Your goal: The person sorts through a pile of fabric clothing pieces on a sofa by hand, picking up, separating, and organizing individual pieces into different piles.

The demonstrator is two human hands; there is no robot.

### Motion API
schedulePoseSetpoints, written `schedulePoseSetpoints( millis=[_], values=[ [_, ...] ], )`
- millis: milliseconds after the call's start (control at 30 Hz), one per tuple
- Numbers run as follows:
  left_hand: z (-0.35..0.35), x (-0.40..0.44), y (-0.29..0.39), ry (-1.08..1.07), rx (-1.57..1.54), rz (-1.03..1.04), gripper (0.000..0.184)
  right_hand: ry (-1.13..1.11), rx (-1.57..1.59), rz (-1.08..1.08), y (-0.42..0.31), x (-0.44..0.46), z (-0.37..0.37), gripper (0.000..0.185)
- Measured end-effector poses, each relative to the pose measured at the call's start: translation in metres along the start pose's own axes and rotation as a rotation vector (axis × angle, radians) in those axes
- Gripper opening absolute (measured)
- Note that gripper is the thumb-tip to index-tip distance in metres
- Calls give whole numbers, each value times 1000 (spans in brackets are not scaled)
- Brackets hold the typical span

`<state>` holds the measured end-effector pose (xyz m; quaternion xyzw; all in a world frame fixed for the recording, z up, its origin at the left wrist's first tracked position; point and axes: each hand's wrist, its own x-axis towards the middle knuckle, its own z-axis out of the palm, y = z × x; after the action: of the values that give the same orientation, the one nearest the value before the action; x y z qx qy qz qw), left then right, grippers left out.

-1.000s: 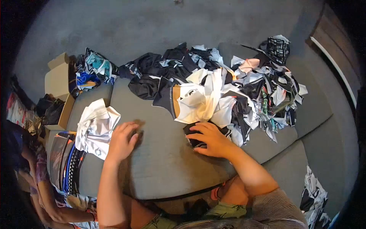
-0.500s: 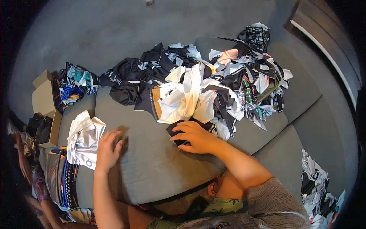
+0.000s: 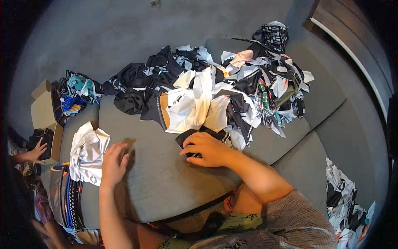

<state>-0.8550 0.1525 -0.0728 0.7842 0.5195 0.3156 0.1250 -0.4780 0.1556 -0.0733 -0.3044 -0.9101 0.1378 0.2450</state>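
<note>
My left hand (image 3: 114,163) hovers over the grey cushion, fingers apart and slightly bent, with nothing visible in it. Just left of it lies a crumpled white cloth (image 3: 86,152). My right hand (image 3: 207,150) rests at the front edge of a large heap of fabric pieces (image 3: 248,91). Its fingers are spread over a black fabric piece (image 3: 182,139), touching it; their undersides are hidden. Behind that hand, a white and cream piece (image 3: 195,106) with a black and tan part lies on the heap.
Folded fabrics (image 3: 69,201) are stacked at the left edge. Beyond them stands an open cardboard box (image 3: 44,110) with dark contents, where another person's hand (image 3: 37,152) reaches. A teal and blue fabric bundle (image 3: 78,89) sits nearby. More scraps (image 3: 342,203) lie at lower right.
Another person's hand has come up to the cardboard box at the left. The view has shifted slightly. My two hands stay nearly in place.
</note>
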Motion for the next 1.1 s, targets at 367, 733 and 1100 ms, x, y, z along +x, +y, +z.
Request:
schedulePoseSetpoints(
  millis=[367,733,1100],
  values=[
    [-5,4,2,-9,-60,-38,38,24,921,-193,-94,16,-69,14],
    [4,-3,-9,7,-84,10,38,-100,866,-1006,-183,19,-169,11],
    [6,-2,-7,0,-15,-10,39,-8,973,-1066,-169,22,-171,24]
  ],
)
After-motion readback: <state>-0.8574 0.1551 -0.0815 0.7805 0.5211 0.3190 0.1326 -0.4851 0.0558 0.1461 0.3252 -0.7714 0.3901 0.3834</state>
